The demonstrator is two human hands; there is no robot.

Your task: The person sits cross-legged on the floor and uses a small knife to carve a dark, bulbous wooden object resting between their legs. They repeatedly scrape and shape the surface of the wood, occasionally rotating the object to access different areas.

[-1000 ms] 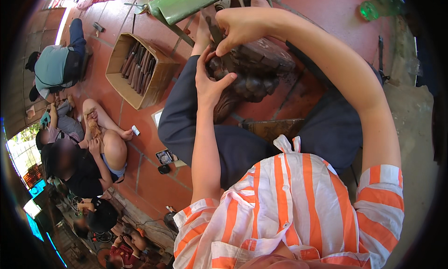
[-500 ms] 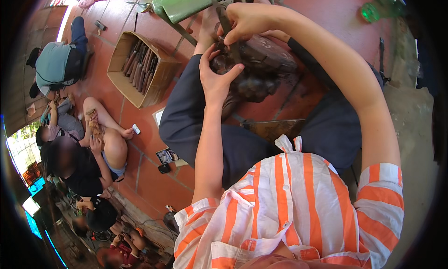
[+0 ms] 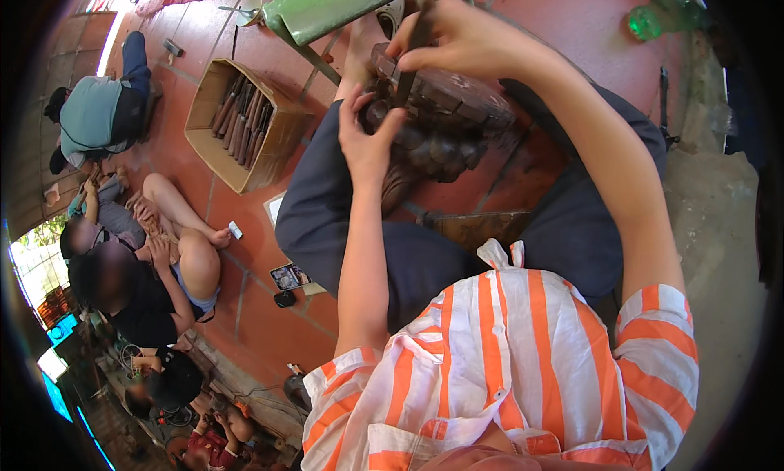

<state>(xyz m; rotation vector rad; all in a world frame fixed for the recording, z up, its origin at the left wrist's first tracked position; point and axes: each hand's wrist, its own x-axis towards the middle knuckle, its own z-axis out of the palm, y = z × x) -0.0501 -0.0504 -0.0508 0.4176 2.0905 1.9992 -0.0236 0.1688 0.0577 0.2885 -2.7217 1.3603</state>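
A dark brown carving (image 3: 437, 140), with rounded bumps and a squarish blocky end, lies between my bent legs. My left hand (image 3: 367, 140) is curled over its near left side, thumb and fingers apart around a rounded bump. Above it, my right hand (image 3: 457, 42) grips a narrow, dark, flat bar-shaped tool (image 3: 415, 58). The tool stands nearly upright, its lower end down at the carving close to my left thumb. Whether that end is a blade or a file cannot be made out.
A green plastic chair (image 3: 327, 5) stands just beyond my hands. To the left is a cardboard box (image 3: 278, 148) of wood-handled tools (image 3: 243, 120). A phone (image 3: 287, 276) lies on the tiles. Several people sit farther left. A green bottle (image 3: 665, 15) is at the far right.
My right hand has risen and shifted slightly right with the tool, whose slant has reversed. My left hand has drawn slightly left, its thumb farther back.
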